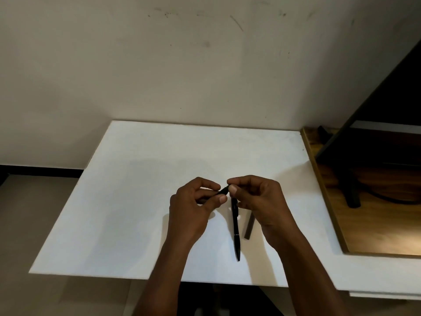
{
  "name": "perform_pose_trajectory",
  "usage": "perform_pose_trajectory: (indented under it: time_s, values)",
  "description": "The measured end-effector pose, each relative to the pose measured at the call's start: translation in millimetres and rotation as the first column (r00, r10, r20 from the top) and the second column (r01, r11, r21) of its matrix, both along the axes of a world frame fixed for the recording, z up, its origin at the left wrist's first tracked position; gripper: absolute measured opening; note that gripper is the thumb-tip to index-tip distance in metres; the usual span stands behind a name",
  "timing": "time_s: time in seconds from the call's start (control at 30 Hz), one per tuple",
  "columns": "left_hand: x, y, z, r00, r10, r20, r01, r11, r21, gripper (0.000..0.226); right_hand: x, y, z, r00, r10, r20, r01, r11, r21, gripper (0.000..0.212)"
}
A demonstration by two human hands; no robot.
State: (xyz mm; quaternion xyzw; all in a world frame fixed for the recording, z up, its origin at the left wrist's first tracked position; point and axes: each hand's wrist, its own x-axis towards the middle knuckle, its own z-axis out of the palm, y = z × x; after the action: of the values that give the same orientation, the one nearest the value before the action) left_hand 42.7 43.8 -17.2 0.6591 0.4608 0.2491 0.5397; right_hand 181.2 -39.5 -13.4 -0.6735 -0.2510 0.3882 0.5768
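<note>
The left hand (193,209) and right hand (262,201) pinch a black piece (223,190), perhaps a cap, over a pen (236,233) and dark stick (248,226).

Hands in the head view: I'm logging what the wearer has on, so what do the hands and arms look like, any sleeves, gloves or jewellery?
The left hand and right hand wear no gloves, and no ring shows. The left forearm and right forearm are uncovered down to the picture's bottom edge: no sleeve, watch or band. The thumbnails are short and plain.
</note>
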Motion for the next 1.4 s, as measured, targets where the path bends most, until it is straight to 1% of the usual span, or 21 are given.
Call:
perform_pose_trajectory:
  time_s: [0.13, 0.17, 0.23, 0.3, 0.33, 0.37, 0.4, 0.43, 0.5, 0.53, 0.6, 0.67, 0.73, 0.8, 0.83, 0.93, 1.0, 1.07, 1.13, 1.23, 1.4]
  values:
    - [3.3, -1.4, 4.5, 0.988, 0.024, 0.15, -0.007, 0.994, -0.112, 0.021, -0.6, 2.1, 1.9, 0.964, 0.001, -0.266, 0.019, 0.997, 0.071, 0.03]
    - [3.7, -1.8, 5.2, 0.985, 0.017, 0.171, 0.004, 0.992, -0.126, 0.02, -1.9, 2.7, 1.5, 0.959, 0.024, -0.283, -0.003, 0.997, 0.077, 0.033]
    - [4.0, -2.0, 5.7, 0.984, -0.011, 0.18, 0.039, 0.988, -0.15, 0.018, -6.1, 4.9, 0.1, 0.967, 0.048, -0.249, -0.03, 0.997, 0.076, 0.03]
    - [3.8, -1.3, 5.2, 0.986, -0.011, 0.164, 0.039, 0.985, -0.165, 0.015, -7.8, 8.1, 1.9, 0.967, -0.032, -0.252, 0.06, 0.993, 0.103, 0.022]
    - [3.4, -0.6, 4.8, 0.986, 0.026, 0.165, 0.003, 0.985, -0.175, 0.019, -6.3, 9.2, 3.8, 0.943, -0.091, -0.32, 0.143, 0.979, 0.143, 0.019]
    - [3.0, 0.5, 4.2, 0.978, 0.104, 0.183, -0.064, 0.975, -0.212, 0.028, -2.6, 9.5, 6.5, 0.896, -0.132, -0.424, 0.232, 0.953, 0.194, 0.019]
    - [2.2, 2.5, 3.6, 0.954, 0.207, 0.218, -0.136, 0.945, -0.299, 0.04, 1.9, 8.9, 9.2, 0.834, -0.137, -0.535, 0.312, 0.916, 0.252, 0.019]
    - [1.0, 4.6, 3.5, 0.915, 0.309, 0.261, -0.179, 0.888, -0.424, 0.05, 6.2, 7.7, 11.3, 0.768, -0.116, -0.63, 0.379, 0.875, 0.301, 0.02]
    - [-2.3, 7.3, 3.7, 0.83, 0.451, 0.33, -0.151, 0.749, -0.645, 0.064, 11.7, 4.7, 12.4, 0.659, -0.082, -0.748, 0.475, 0.816, 0.33, 0.022]
    - [-2.8, 7.7, 3.5, 0.805, 0.481, 0.346, -0.11, 0.696, -0.71, 0.067, 13.1, 3.5, 12.0, 0.623, -0.079, -0.778, 0.504, 0.801, 0.322, 0.024]
    - [-1.2, 6.4, 2.1, 0.782, 0.502, 0.368, -0.037, 0.628, -0.778, 0.07, 13.8, 1.3, 11.6, 0.576, -0.062, -0.815, 0.529, 0.788, 0.314, 0.032]
    - [3.2, 3.7, 1.8, 0.767, 0.506, 0.395, 0.025, 0.591, -0.806, 0.071, 13.7, -0.9, 12.7, 0.544, -0.006, -0.839, 0.528, 0.78, 0.336, 0.045]
    - [7.2, 0.9, 2.3, 0.751, 0.501, 0.429, 0.096, 0.561, -0.822, 0.071, 14.7, -3.2, 13.6, 0.522, 0.031, -0.852, 0.537, 0.764, 0.357, 0.05]
    - [8.7, -0.3, 2.2, 0.769, 0.45, 0.454, 0.154, 0.559, -0.815, 0.069, 15.3, -4.7, 13.4, 0.504, 0.045, -0.863, 0.56, 0.743, 0.366, 0.049]
    - [8.5, -0.6, 1.9, 0.803, 0.386, 0.454, 0.173, 0.578, -0.797, 0.066, 15.8, -5.5, 13.7, 0.494, 0.048, -0.868, 0.576, 0.731, 0.368, 0.048]
    - [7.7, -2.4, 1.7, 0.925, 0.093, 0.367, 0.2, 0.703, -0.683, 0.041, 20.8, -9.3, 14.9, 0.48, 0.046, -0.876, 0.623, 0.685, 0.377, 0.047]
    - [4.3, -4.2, 1.9, 0.944, -0.08, 0.322, 0.267, 0.757, -0.596, 0.03, 24.9, -11.4, 16.5, 0.481, 0.042, -0.876, 0.644, 0.661, 0.385, 0.043]
    - [0.8, -5.5, 4.5, 0.93, -0.182, 0.32, 0.34, 0.757, -0.558, 0.031, 26.1, -12.0, 18.2, 0.493, 0.039, -0.869, 0.654, 0.643, 0.399, 0.034]
    - [-0.1, -6.5, 6.2, 0.917, -0.216, 0.336, 0.377, 0.748, -0.546, 0.034, 25.1, -11.2, 19.6, 0.503, 0.042, -0.863, 0.659, 0.628, 0.414, 0.029]
    - [0.0, -7.4, 7.5, 0.909, -0.232, 0.347, 0.396, 0.743, -0.54, 0.037, 23.8, -10.2, 18.6, 0.491, 0.059, -0.869, 0.668, 0.615, 0.419, 0.03]
    - [-1.6, -6.8, 9.0, 0.911, -0.203, 0.359, 0.382, 0.745, -0.547, 0.038, 25.6, -11.3, 21.1, 0.501, 0.072, -0.863, 0.663, 0.609, 0.436, 0.03]
